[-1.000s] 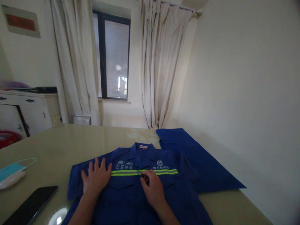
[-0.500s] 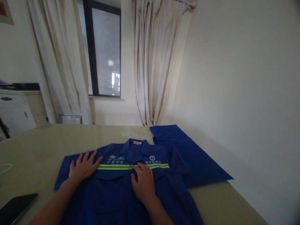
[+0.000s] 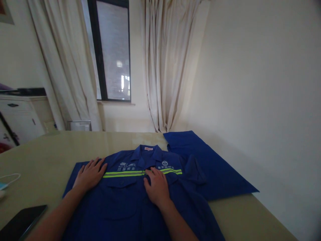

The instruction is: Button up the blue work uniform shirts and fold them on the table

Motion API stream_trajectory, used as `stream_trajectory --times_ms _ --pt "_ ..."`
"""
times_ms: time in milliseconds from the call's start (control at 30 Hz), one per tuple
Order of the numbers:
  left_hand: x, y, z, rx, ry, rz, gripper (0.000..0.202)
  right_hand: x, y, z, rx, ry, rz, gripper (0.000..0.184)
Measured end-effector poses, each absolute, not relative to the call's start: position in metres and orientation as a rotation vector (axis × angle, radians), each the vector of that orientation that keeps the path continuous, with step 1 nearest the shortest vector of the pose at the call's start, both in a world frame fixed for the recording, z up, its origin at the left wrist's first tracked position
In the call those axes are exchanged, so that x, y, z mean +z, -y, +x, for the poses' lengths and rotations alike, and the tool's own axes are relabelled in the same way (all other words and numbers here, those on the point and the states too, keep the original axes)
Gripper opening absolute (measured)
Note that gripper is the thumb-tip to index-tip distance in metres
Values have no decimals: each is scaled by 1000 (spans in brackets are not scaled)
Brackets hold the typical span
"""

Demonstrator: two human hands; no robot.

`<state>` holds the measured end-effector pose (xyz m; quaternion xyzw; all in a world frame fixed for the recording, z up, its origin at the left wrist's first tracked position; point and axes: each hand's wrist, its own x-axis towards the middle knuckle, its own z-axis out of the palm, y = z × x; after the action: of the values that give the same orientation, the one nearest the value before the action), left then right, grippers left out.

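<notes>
Dark phone point(image 3: 22, 222) at the tabletop's point(image 3: 50, 150) front-left corner. Blue shirt point(image 3: 125, 207) spread face up along the front edge. Pressed flat on it, fingers spread and gripping nothing: left hand point(image 3: 89, 174) by the shoulder, right hand point(image 3: 156, 185) mid-chest. Might bunch the cloth if pushed unevenly. Beyond, toward the right edge, folded blue cloth point(image 3: 213, 174).

Dark phone point(image 3: 22, 222) at table point(image 3: 50, 157) near-left edge; folded blue cloth point(image 3: 213, 167) far right.

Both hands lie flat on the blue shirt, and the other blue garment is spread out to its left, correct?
Not quite. The other blue garment lies to the right of the shirt, beside the wall, as the head view shows. The left hand and right hand do lie flat on the shirt.
</notes>
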<state>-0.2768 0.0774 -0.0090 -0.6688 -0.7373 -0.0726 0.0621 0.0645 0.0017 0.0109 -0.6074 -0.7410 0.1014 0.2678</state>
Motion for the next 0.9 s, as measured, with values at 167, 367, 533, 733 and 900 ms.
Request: stream_trajectory --times_ms 167,367,533,733,900 --pt "15 -58 -257 -206 2026 -2061 49 11 -12 62 201 2032 -1653 42" --pt "22 -19 -184 -163 1937 -2195 57 11 -17 60 165 2064 -1661 43" --pt "6 11 -99 -302 1869 -2352 56 13 -17 60 165 2077 -1695 46" --pt "-2 16 -90 -356 1901 -2412 61 14 -15 59 132 1948 -1828 59" --pt "2 14 -93 -356 1925 -2413 63 14 -17 62 230 1722 -1680 59"
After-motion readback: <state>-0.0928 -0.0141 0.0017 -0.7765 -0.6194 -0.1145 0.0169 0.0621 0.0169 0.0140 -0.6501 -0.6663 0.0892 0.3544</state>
